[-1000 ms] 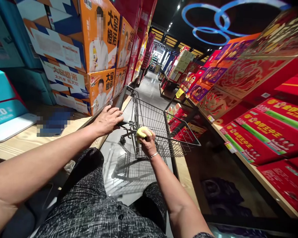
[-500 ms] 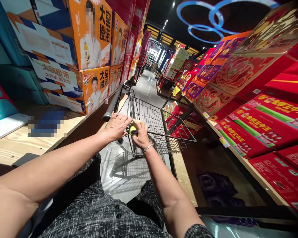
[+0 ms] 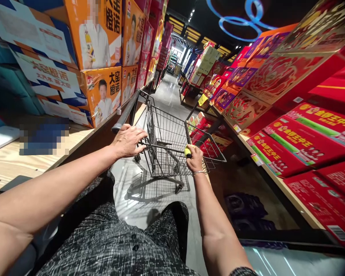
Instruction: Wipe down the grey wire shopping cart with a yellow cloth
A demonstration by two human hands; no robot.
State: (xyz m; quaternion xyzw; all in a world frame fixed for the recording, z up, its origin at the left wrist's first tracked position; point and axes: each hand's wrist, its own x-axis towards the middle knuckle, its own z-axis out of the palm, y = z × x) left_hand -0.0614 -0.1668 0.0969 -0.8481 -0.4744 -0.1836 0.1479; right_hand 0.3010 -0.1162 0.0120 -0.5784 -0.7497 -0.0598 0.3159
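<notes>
A black wire shopping cart [image 3: 166,119] stands in front of me, its padded handle toward the left. My left hand [image 3: 128,142] is at the cart's near side, its fingers curled over the wire rim. Farther right along the same rim, my right hand [image 3: 195,158] is closed around a small yellow and black object [image 3: 187,152]. Most of that object is covered by the fingers, so its kind does not show. The visible part of the cart's basket shows only wire mesh.
Orange drink cartons [image 3: 102,94] are stacked on a wooden shelf at left. Red gift boxes [image 3: 296,143] fill the right shelf, with gold-patterned boxes [image 3: 264,82] behind them. A shiny grey floor aisle [image 3: 168,82] runs ahead between displays.
My right hand has moved right, away from the left hand, carrying the yellow and black object. My left hand has shifted slightly left along the cart. The view has tilted down a little.
</notes>
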